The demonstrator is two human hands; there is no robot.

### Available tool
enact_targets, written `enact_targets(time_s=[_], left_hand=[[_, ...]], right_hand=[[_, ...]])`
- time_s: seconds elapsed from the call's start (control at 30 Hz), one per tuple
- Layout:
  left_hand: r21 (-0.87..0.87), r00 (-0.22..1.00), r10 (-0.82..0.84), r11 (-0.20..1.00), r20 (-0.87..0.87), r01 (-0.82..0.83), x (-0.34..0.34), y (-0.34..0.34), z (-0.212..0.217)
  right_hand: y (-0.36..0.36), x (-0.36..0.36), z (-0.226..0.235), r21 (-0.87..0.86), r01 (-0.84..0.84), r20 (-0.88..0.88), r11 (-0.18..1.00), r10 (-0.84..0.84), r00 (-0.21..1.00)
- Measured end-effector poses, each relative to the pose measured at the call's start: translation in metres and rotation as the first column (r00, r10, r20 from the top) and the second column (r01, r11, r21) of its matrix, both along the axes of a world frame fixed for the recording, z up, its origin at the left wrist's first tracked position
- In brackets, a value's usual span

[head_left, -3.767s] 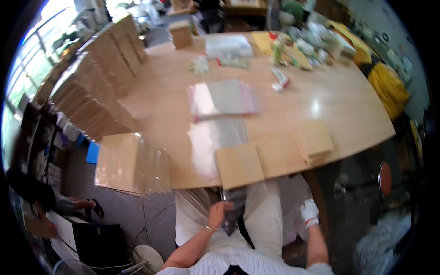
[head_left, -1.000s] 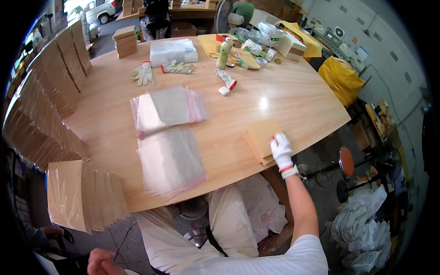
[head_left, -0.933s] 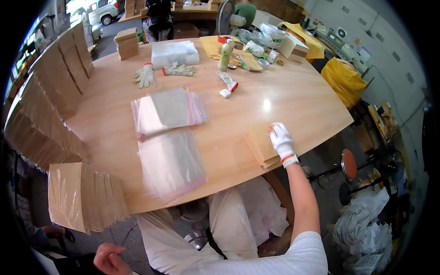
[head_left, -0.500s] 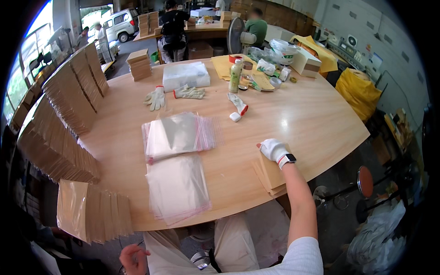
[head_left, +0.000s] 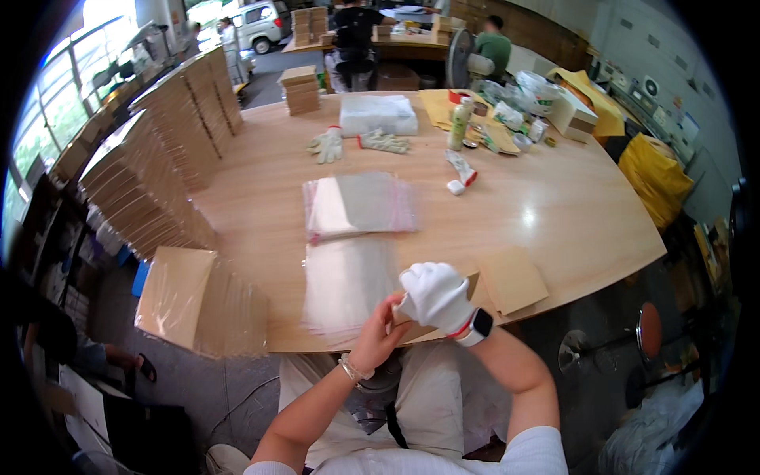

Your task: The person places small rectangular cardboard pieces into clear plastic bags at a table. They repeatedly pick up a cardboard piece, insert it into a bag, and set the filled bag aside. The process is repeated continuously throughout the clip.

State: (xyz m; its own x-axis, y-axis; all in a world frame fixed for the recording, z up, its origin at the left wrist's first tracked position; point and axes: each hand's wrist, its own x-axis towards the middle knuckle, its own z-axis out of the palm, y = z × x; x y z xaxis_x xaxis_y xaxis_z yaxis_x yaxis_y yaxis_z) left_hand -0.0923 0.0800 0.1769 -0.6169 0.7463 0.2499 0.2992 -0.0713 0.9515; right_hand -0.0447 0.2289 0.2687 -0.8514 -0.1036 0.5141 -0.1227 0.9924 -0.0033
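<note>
In the head view, taking the lower pile of clear bags point(head_left: 344, 277) as the landmark, finished-looking work lies to its left: a near block of brown pieces in shiny clear film point(head_left: 178, 297) stands close to the table edge, and tall rows of brown pieces point(head_left: 146, 186) stretch away beyond that block. To the right of the pile, a small stack of bare brown boards point(head_left: 513, 279) shows no film, so these seem to be left over for later handling. Another bundle of clear bags point(head_left: 368, 204) lies just beyond the pile, and neither looks used up. I judge the work well advanced, with the brown board in hand point(head_left: 415, 331) at an unfinished stage; it is tilted just right of the pile's near part, and I see no film around it. The right hand point(head_left: 435, 294), in a white glove, is curled closed over the board from above, its fingertips hidden. The bare left hand point(head_left: 382, 332) is half closed, thumb and fingers appearing to pinch the board's left end.
</note>
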Motion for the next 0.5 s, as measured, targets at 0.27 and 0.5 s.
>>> enact_targets(time_s=[0.27, 0.5], left_hand=[[-0.049, 0.982, 0.042, 0.998, 0.186, -0.033, -0.058, -0.11, -0.032], [0.026, 0.994, 0.11, 0.994, -0.019, -0.109, -0.051, -0.102, -0.09]], right_hand=[[-0.012, 0.008, -0.095, -0.803, -0.252, -0.187, 0.541, 0.173, 0.967], [-0.039, -0.002, -0.178, -0.966, 0.07, 0.126, 0.25, 0.215, 0.968]])
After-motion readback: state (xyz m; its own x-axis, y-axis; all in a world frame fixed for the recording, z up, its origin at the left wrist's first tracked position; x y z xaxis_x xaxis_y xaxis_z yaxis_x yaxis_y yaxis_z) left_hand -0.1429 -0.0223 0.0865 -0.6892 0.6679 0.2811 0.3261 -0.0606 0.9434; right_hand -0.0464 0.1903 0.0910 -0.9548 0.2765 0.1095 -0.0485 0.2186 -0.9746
